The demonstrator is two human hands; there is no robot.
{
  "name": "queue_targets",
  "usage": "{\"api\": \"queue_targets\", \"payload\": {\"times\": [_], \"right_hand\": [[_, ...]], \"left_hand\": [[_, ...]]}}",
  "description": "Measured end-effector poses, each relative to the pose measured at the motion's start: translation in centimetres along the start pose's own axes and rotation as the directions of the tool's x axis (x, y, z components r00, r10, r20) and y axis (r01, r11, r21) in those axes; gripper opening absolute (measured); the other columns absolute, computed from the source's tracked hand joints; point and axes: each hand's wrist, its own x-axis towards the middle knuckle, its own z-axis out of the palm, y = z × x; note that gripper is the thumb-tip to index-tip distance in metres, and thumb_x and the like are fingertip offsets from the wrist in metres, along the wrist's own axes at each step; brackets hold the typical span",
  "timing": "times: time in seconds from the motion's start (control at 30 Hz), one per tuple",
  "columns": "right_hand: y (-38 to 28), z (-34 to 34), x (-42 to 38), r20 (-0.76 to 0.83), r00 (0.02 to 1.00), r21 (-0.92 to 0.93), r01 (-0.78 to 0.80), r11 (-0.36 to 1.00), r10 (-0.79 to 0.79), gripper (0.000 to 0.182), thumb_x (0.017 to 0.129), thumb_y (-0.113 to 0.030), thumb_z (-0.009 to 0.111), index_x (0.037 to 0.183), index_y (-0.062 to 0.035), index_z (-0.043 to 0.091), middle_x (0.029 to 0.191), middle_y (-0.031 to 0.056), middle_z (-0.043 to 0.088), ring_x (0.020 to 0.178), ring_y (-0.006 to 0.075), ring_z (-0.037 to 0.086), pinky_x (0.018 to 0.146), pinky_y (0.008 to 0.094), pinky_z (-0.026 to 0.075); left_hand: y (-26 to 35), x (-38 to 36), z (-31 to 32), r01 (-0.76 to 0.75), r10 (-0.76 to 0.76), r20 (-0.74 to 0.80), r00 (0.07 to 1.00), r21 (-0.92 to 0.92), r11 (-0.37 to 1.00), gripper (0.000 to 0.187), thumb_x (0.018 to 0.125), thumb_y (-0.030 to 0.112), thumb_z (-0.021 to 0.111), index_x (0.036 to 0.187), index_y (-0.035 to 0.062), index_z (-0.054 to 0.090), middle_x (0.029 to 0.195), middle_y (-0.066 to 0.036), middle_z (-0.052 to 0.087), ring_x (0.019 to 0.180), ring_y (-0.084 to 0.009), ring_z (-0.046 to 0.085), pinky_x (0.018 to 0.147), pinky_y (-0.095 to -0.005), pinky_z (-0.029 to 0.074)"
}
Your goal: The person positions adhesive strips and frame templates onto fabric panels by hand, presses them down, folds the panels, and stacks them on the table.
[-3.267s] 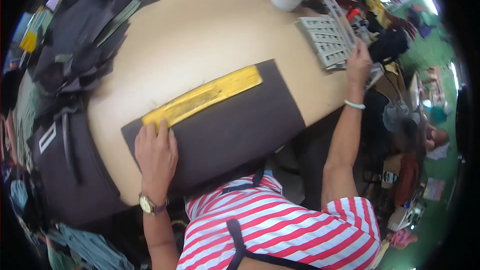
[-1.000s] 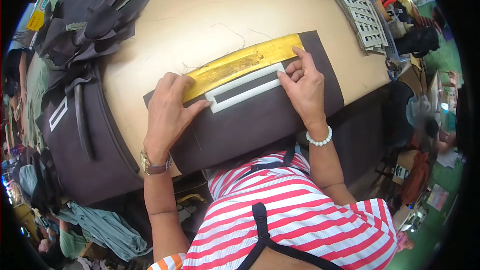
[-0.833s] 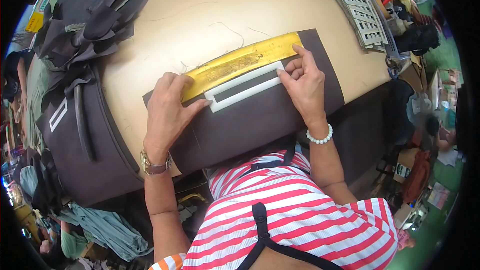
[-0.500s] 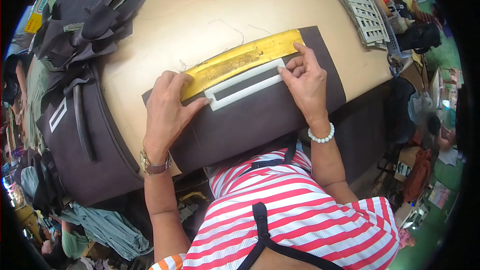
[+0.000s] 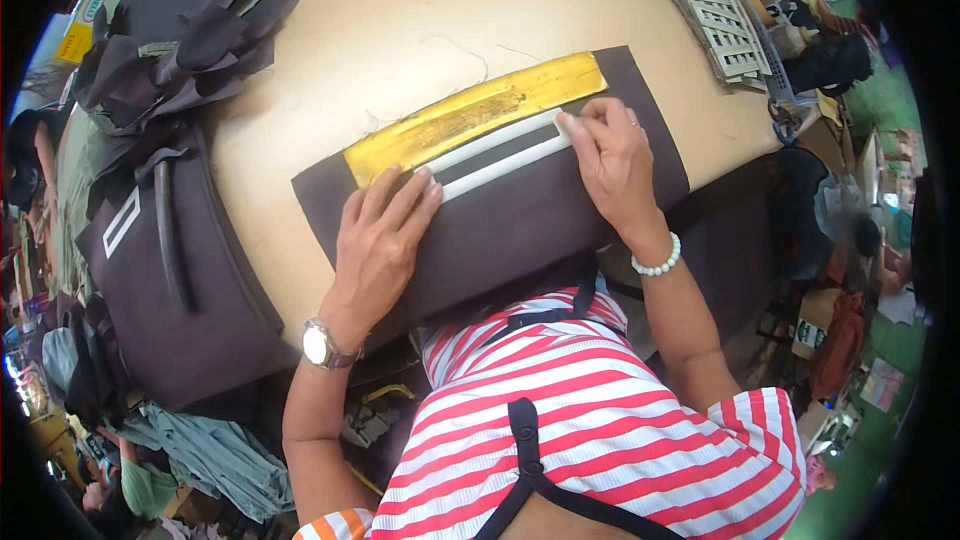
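Note:
A dark brown fabric panel (image 5: 500,235) lies on the table in front of me. Along its far edge rests a worn yellow strip (image 5: 480,110), slightly curved. Just on the near side of that strip is a thin white rectangular frame (image 5: 505,158) with an open slot, flat on the fabric. My left hand (image 5: 385,240) is palm down, its outstretched fingertips touching the frame's left end and covering that corner. At the other end, my right hand (image 5: 615,160) has thumb and curled fingers pinched at the frame's right end.
Stacked dark panels (image 5: 190,340) lie to the left, bearing another white frame (image 5: 122,223) and a dark curved bar (image 5: 168,235). Dark fabric scraps (image 5: 180,50) are heaped at the far left. Slotted pale templates (image 5: 722,35) sit at the far right beside a basket.
My left hand has left the yellow strip's left end and now lies flat on the white frame's left end. My right fingers have come off the yellow strip and curled in at the frame.

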Motion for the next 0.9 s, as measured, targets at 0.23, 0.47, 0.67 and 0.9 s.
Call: {"api": "queue_targets", "payload": {"times": [0.23,0.47,0.67,0.9], "right_hand": [[-9.9,5.0,-2.3,0.071,0.937,0.226,0.318,0.921,-0.341,0.047,0.084,-0.008,0.049,0.128,0.006,0.048,0.121,0.0198,0.058,0.115,0.0324,0.055,0.101,0.0494,0.037],[-6.1,2.9,-2.0,0.193,0.966,0.156,0.144,0.977,-0.173,0.046,0.087,-0.004,0.046,0.132,0.0034,0.044,0.128,0.0134,0.057,0.12,0.0238,0.054,0.105,0.0569,0.031],[-1.4,0.9,-0.8,0.099,0.994,-0.041,0.043,0.998,-0.038,0.044,0.087,0.0,0.044,0.131,0.0047,0.042,0.117,0.0069,0.064,0.114,0.0223,0.058,0.102,0.0619,0.031],[-1.1,-0.3,-0.4,0.064,0.996,-0.275,-0.038,0.961,0.058,0.041,0.087,-0.003,0.044,0.128,0.0042,0.047,0.109,0.0118,0.065,0.111,0.0277,0.058,0.1,0.0638,0.03]], "left_hand": [[-0.1,-0.4,0.3,0.032,-0.033,0.033,0.999,0.014,0.999,0.042,0.077,0.0,0.056,0.117,0.0074,0.062,0.127,-0.011,0.056,0.125,-0.0311,0.046,0.101,-0.0501,0.034],[0.0,0.3,-0.8,0.029,-0.032,0.101,0.994,0.038,0.999,0.046,0.073,-0.002,0.056,0.117,0.0096,0.063,0.128,-0.011,0.055,0.123,-0.0298,0.046,0.106,-0.0529,0.028],[-0.2,0.1,-0.9,0.036,-0.04,0.149,0.988,0.028,0.999,0.052,0.074,-0.006,0.054,0.121,0.0137,0.062,0.131,-0.01,0.054,0.125,-0.0299,0.045,0.109,-0.0535,0.025],[-0.7,0.1,-2.0,-0.036,0.031,0.245,0.969,0.013,0.999,0.048,0.079,0.0,0.054,0.124,0.0153,0.061,0.136,-0.011,0.05,0.13,-0.0309,0.04,0.11,-0.0566,0.022]]}}
